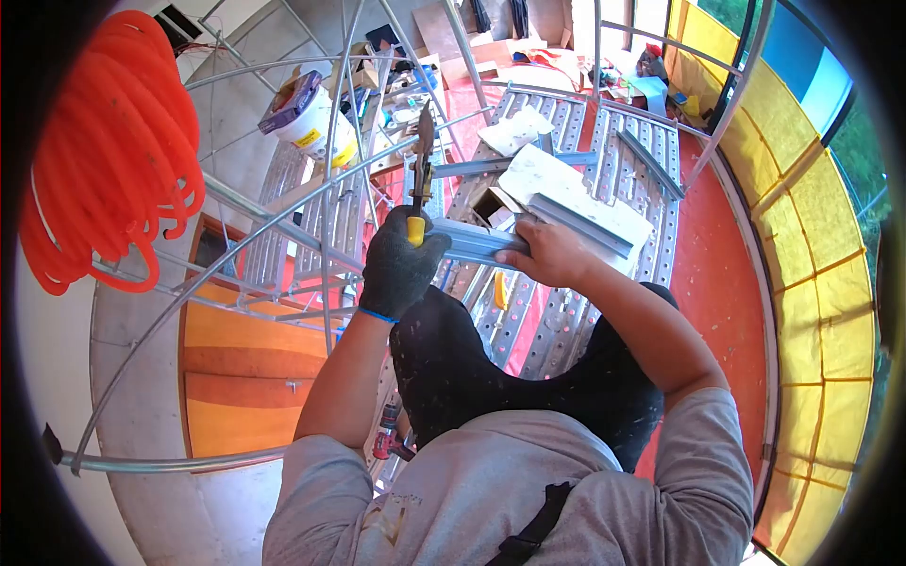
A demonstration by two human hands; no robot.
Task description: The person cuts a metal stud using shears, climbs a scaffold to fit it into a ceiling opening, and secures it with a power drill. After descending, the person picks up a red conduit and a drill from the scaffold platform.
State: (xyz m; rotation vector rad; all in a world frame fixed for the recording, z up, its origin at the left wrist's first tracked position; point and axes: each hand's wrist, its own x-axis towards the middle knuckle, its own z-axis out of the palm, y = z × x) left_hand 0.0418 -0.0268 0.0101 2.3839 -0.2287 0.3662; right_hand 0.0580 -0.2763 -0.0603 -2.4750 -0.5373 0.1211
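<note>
Gloved left hand closed round our yellow-handled snips, bare right hand curled tight on metal channel, above perforated planks.

The gloved left hand hides much of the snips' handles

A platform of perforated metal planks is carrying a large white board, and a smaller white piece is lying just beyond it. One metal channel is resting slantwise near the right edge, while another is lying between the white pieces (partly hidden). A small open box is sitting beside the large board, and a yellow object is lying nearer the wearer
</note>
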